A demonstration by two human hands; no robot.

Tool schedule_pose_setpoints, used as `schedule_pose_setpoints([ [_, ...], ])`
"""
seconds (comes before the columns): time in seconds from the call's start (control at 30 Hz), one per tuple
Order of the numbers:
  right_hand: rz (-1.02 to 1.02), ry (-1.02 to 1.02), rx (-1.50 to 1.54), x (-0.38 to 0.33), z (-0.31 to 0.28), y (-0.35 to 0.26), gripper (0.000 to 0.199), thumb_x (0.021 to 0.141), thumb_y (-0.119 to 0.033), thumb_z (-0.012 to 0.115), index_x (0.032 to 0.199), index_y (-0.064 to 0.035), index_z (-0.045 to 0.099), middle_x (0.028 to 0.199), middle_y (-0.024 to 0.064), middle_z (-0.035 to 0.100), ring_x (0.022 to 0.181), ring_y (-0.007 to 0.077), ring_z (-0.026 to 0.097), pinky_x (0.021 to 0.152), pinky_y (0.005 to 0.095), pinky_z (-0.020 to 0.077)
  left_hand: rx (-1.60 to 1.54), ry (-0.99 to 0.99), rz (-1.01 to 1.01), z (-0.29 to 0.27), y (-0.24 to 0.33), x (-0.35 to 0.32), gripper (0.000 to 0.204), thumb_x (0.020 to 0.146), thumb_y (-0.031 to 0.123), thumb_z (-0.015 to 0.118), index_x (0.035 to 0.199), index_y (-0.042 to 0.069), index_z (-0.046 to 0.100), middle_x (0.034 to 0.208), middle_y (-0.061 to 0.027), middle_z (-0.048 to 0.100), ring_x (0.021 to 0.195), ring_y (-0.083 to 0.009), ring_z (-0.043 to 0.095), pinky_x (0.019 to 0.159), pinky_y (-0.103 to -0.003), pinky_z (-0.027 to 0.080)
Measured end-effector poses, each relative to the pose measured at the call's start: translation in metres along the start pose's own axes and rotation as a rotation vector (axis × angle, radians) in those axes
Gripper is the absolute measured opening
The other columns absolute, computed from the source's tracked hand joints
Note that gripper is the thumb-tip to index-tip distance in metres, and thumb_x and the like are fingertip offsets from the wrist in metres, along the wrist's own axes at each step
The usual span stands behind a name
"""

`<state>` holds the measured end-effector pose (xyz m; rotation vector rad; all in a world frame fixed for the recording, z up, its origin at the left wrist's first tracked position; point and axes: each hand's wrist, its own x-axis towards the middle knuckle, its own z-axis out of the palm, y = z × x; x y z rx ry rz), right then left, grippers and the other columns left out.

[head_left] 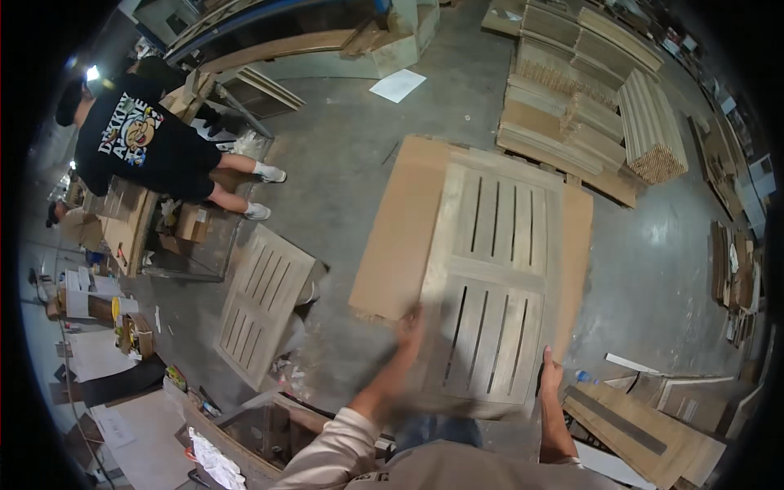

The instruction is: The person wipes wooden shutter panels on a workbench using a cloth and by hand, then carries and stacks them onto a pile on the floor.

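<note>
A greyish slatted wooden panel (498,275) lies lengthwise in front of me, two groups of slats split by a crossbar. Beneath its far part shows a brown cardboard sheet (398,233), sticking out on both sides. My right hand (552,373) is closed on the panel's near right edge, thumb on top and the other fingers hidden below. At the left edge is my left hand (411,324), smeared by motion; whether its fingers grip the wood cannot be made out. The panel's near left corner is blurred too.
A similar slatted panel (265,306) leans at the left. Stacked boards (563,106) stand on a pallet at the far right. A person in black (151,139) works at a wooden bench (131,224). Loose boards (645,433) lie near right; a paper sheet (398,85) is on the floor.
</note>
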<state>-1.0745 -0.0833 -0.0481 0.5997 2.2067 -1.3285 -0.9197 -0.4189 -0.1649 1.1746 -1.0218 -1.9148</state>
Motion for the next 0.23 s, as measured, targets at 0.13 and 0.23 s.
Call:
schedule_pose_setpoints([
  [0.13,0.028,0.256,-0.098,0.051,-0.027,0.037,0.066,0.081,-0.054,0.067,0.098,0.01,0.066,0.088,0.0156,0.066,0.08,0.0214,0.059,0.078,0.0343,0.0474,0.974,-0.068,-0.191,0.094,0.004,0.009,0.053,0.089,0.044,0.057,0.112,-0.003,0.061,0.11,-0.0198,0.065,0.11,-0.0301,0.059,0.094,-0.042,0.045],
  [0.23,0.096,0.236,-0.056,0.062,-0.017,0.025,0.07,0.081,-0.053,0.068,0.11,0.0107,0.062,0.101,0.0192,0.065,0.092,0.0236,0.059,0.084,0.034,0.0457,0.75,-0.071,-0.215,0.09,-0.032,0.026,0.058,0.084,0.052,0.062,0.117,0.004,0.062,0.118,-0.017,0.064,0.11,-0.0316,0.059,0.093,-0.041,0.046],
])
